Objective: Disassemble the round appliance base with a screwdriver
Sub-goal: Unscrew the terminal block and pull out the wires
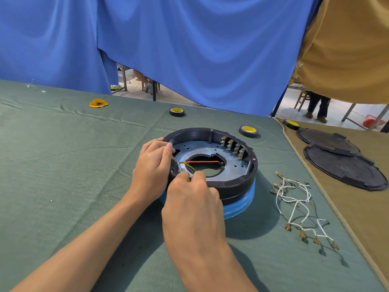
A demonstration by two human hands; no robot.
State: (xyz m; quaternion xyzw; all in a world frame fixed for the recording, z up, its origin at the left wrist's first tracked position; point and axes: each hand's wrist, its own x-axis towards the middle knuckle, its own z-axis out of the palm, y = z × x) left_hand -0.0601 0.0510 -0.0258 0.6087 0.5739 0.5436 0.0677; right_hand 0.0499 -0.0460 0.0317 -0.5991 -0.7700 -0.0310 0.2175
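The round appliance base (231, 182), a black ring with a blue band below, lies open-side up at the table's middle. Inside is a grey-blue metal plate (231, 165) with a central hole and a row of brass terminals (233, 147). A red wire (202, 162) spans the hole and a green-yellow wire (189, 166) curves at its left. My left hand (152, 167) rests against the ring's left rim, thumb at the wire ends. My right hand (193, 199) covers the near rim and pinches the green-yellow wire. No screwdriver is visible.
Loose white wires with brass connectors (299, 205) lie right of the base. Two black round covers (345, 165) sit on the tan cloth at the right. Tape rolls (248, 131) (176, 111) (291, 123) and a yellow piece (97, 103) lie farther back. Blue curtains hang behind.
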